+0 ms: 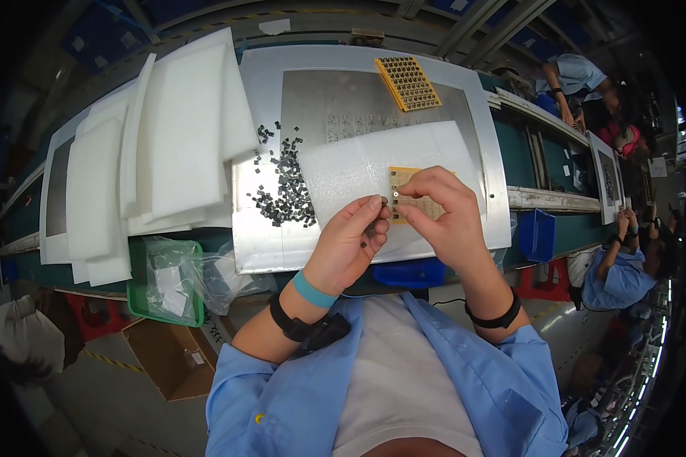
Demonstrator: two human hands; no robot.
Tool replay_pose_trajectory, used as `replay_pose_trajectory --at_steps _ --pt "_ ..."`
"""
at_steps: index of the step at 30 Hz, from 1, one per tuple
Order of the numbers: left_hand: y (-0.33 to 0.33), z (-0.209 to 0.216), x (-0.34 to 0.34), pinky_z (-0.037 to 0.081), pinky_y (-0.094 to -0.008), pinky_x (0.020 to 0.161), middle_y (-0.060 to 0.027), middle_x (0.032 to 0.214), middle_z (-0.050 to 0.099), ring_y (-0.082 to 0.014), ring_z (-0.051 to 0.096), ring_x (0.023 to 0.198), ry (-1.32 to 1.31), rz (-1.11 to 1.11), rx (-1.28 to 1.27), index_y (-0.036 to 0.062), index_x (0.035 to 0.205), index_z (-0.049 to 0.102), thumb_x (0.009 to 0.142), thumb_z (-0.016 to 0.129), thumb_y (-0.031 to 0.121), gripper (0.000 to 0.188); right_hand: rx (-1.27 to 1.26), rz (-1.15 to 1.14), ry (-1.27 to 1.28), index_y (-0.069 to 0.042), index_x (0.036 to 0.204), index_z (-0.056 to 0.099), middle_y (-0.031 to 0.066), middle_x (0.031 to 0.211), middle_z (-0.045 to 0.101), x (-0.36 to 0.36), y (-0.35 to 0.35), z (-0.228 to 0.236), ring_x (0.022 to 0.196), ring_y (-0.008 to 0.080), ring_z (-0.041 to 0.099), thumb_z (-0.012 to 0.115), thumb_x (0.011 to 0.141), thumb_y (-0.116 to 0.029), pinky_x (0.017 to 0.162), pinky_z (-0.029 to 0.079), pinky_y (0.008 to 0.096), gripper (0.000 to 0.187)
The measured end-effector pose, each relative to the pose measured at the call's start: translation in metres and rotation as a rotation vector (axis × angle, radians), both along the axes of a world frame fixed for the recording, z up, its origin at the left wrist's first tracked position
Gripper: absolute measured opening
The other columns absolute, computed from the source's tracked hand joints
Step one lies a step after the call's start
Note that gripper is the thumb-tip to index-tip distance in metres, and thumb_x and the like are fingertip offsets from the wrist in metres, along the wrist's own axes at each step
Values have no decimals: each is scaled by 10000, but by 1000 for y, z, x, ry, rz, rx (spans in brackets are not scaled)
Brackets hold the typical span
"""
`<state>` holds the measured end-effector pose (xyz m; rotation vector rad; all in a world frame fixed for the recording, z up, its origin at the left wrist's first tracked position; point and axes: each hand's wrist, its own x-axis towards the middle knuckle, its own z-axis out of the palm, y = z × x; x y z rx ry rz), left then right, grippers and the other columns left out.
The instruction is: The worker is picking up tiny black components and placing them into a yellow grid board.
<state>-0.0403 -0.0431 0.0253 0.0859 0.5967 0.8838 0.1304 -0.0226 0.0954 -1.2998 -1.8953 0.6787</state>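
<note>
My left hand (347,238) is curled, palm up, with several small black square parts (363,245) in its fingers and palm. Its thumb and forefinger pinch one at the left edge of a yellow board (393,174). Over that board my right hand (448,215) reaches in from the right, thumb and forefinger apart, with a narrow gap between the tips. Nothing can be made out in that gap. Black parts sit along the board's left column; my right hand hides much of the rest. Beneath the board lies a white foam sheet (343,164).
Loose black parts (288,179) form a pile left of the foam. Beyond it rests a stack of filled yellow boards (408,82). Tall foam sheets (179,129) stand at left. A green bin (141,289) and blue bins (537,234) line the front edge. Co-workers (625,263) are at right.
</note>
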Motion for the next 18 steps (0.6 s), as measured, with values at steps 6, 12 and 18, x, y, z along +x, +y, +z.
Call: replay_pose_trajectory --at_steps 6,12,18 --pt "-6 0 9 469 -198 694 14 896 602 -66 536 765 -44 -18 49 82 1027 624 1016 590 240 162 178 -16 -93 -30 891 696 97 911 648 2 -17 -19 850 272 643 774 725 -18 750 521 353 183" --pt "-9 5 16 467 -213 683 35 857 603 -59 547 749 -37 -8 25 79 1049 631 989 639 240 172 307 -71 -143 -56 870 692 71 864 638 2 -23 -28 822 281 631 768 727 -35 725 512 374 164" --pt "-13 -1 12 471 -221 712 16 906 606 -76 552 779 -8 -2 -7 57 1104 633 1007 601 229 200 340 -45 -207 -55 860 686 63 849 645 8 -20 -35 820 278 634 758 732 -39 719 513 372 147"
